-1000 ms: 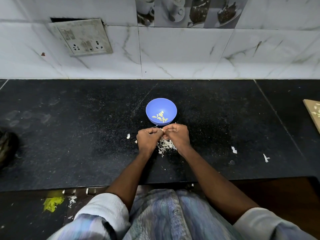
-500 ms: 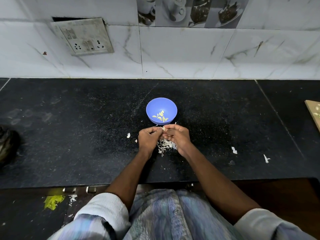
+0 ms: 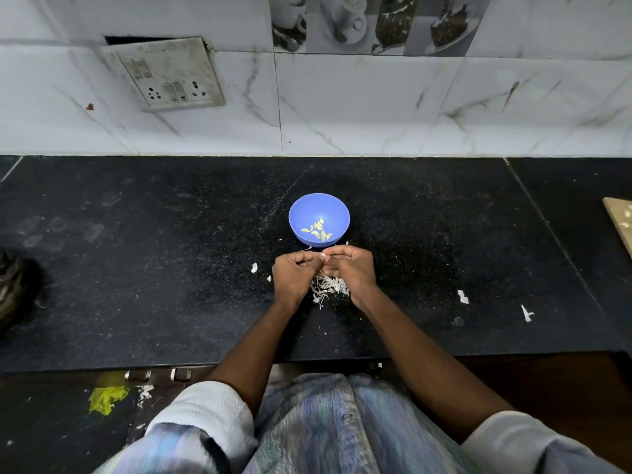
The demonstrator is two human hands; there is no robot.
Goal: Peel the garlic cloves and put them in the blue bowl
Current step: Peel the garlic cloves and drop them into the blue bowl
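Note:
The blue bowl (image 3: pixel 301 208) stands on the black counter and holds several peeled yellowish cloves (image 3: pixel 317 230). Just in front of it my left hand (image 3: pixel 294 273) and my right hand (image 3: pixel 352 268) meet, fingers curled, both pinching one small garlic clove (image 3: pixel 322 257) between the fingertips. Most of that clove is hidden by my fingers. Under and between my hands lies a heap of white garlic skins (image 3: pixel 329 287).
Loose skin scraps lie on the black counter (image 3: pixel 154 268) left of my hands (image 3: pixel 253 267) and far right (image 3: pixel 462 297). A wooden board (image 3: pixel 620 224) pokes in at the right edge, a dark object (image 3: pixel 13 285) at the left edge. The tiled wall has a socket plate (image 3: pixel 171 75).
My hands stay together at the same spot in front of the bowl, with only small finger movements on the clove. The bowl has not moved.

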